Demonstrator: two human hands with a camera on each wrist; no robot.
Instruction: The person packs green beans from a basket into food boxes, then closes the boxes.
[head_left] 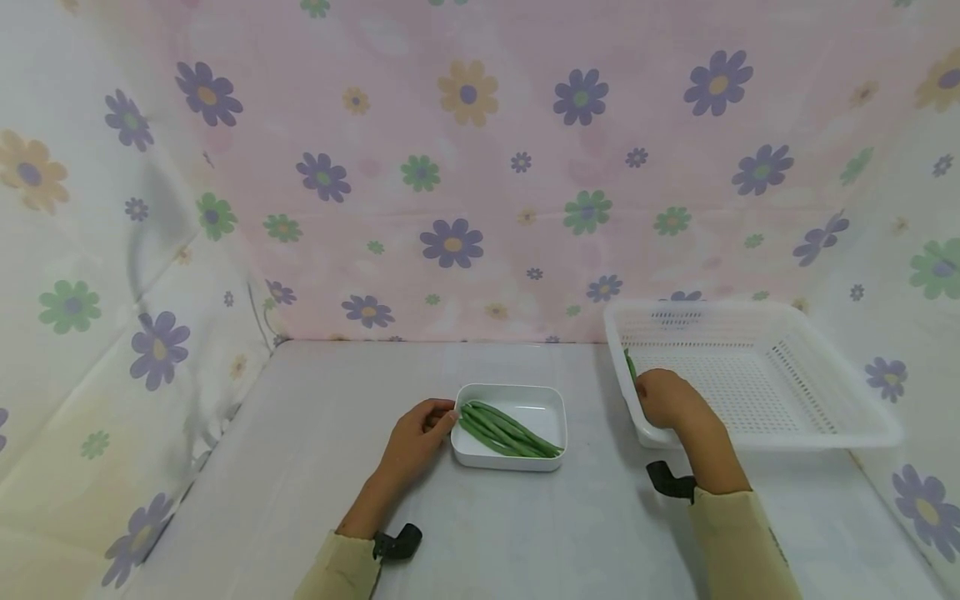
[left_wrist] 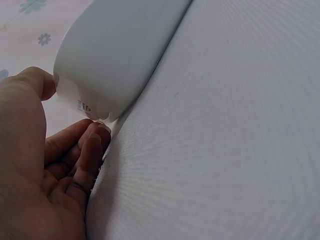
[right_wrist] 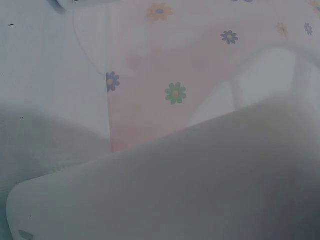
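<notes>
In the head view a white rectangular dish (head_left: 468, 460) stands on the table with several green beans (head_left: 510, 432) lying together inside. My left hand (head_left: 415, 437) holds the dish's left end. The left wrist view shows its thumb against the rim of the dish (left_wrist: 112, 50) and curled fingers (left_wrist: 90, 155) at the base. My right hand (head_left: 667, 400) reaches into a white perforated plastic basket (head_left: 810, 437) at its left wall. A green bean (head_left: 629, 363) sticks out beyond its curled fingers; the fingertips are hidden. The right wrist view shows the basket's pale outer side (right_wrist: 150, 195), not the hand.
A white cloth covers the table (head_left: 337, 383). A pink flowered curtain (head_left: 510, 308) hangs behind, with pale flowered cloth (head_left: 112, 275) at the sides. The basket's right end reaches the table's right edge. Black wrist straps (head_left: 397, 543) sit on both wrists.
</notes>
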